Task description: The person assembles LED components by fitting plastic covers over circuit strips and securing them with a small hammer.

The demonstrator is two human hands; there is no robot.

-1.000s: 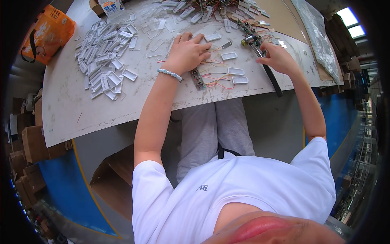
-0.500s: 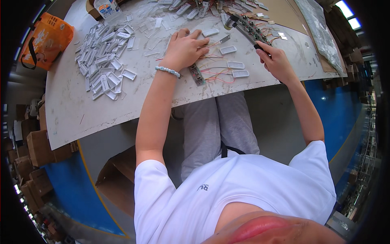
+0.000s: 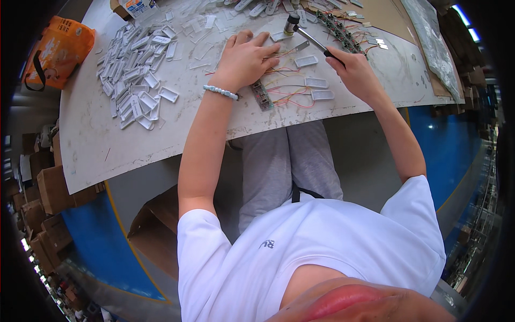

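In my right hand [image 3: 351,72] is the handle of a hammer [image 3: 316,44] with a dark, round-faced head. The head is at a small white plastic case [image 3: 280,36]; whether they touch, I cannot tell. My left hand [image 3: 247,58] lies on the table with its fingers spread, fingertips near that case. A green circuit board [image 3: 262,96] lies beside the left wrist, partly hidden by the hand. Thin red and yellow wires [image 3: 289,98] run from it toward white cases [image 3: 306,61], [image 3: 316,82], [image 3: 322,95] on its right. A small metal strip [image 3: 302,46] lies beyond them.
A heap of white plastic cases [image 3: 137,80] covers the left part of the white table [image 3: 134,155]. Wired circuit boards [image 3: 340,32] lie at the far right, near a clear plastic sheet [image 3: 432,48]. An orange bag [image 3: 64,48] stands at the far left.
The hammer has swung left and its head has come to the white case by my left fingertips. My right hand has moved slightly left with it; my left hand has barely shifted.
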